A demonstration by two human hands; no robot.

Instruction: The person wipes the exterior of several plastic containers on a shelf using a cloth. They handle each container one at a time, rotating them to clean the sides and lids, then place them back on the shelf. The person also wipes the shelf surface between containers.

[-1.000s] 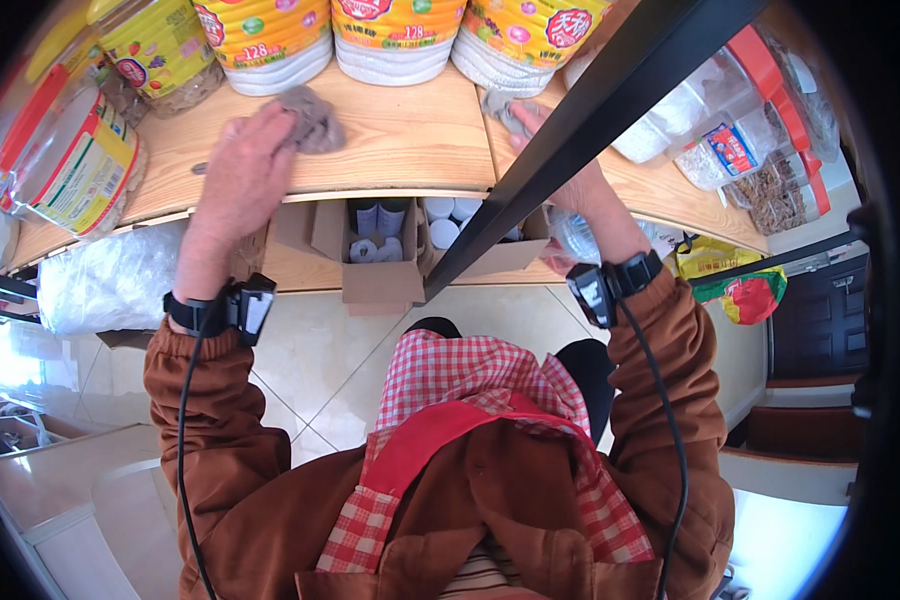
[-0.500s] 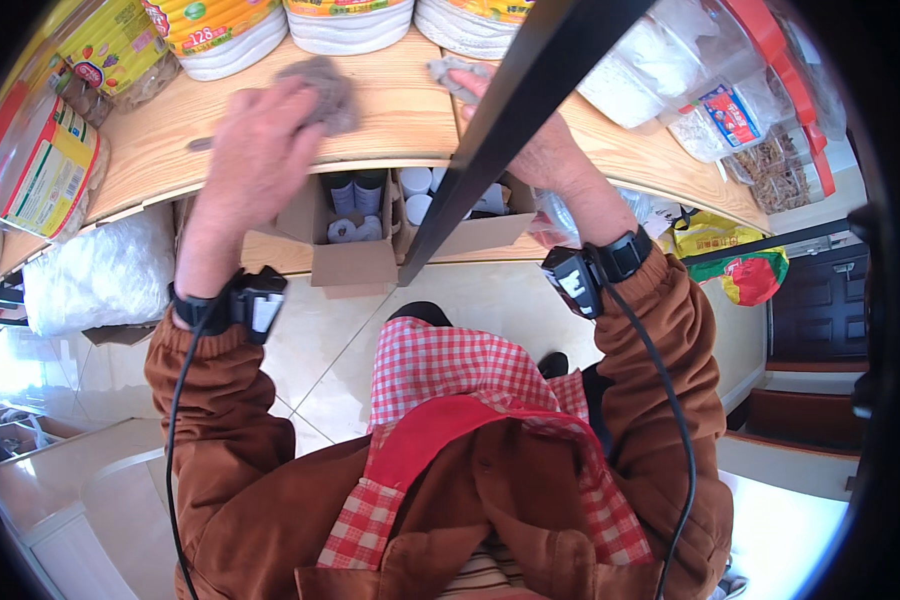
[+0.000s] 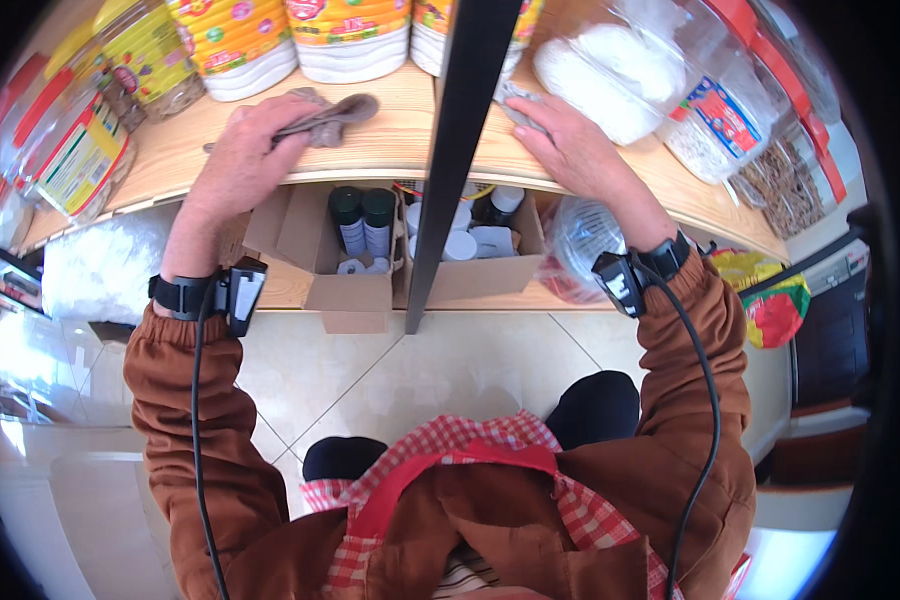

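Note:
My left hand (image 3: 242,160) is closed on a crumpled grey-brown cloth (image 3: 335,118), pressed on the wooden shelf board (image 3: 395,125). A folded end of that cloth sticks out to the right, past my fingers. To the right of the black upright post (image 3: 470,110), my right hand (image 3: 575,145) bears on a smaller grey cloth (image 3: 518,100), with its fingers over it. Just behind my left hand stand yellow-labelled bottles (image 3: 350,40) with white bases. Close to my right hand is a clear tub of white contents (image 3: 610,80).
Jars with red lids (image 3: 80,150) stand at the left, and a red-lidded tub (image 3: 720,130) at the right. Below, open cardboard boxes (image 3: 360,290) hold dark cans and white containers. A clear plastic bundle (image 3: 110,265) lies at lower left. Cables run along both my sleeves.
My right hand has come out from behind the post to its right side with its cloth. My left hand's cloth has changed shape. The shelf sits lower in view.

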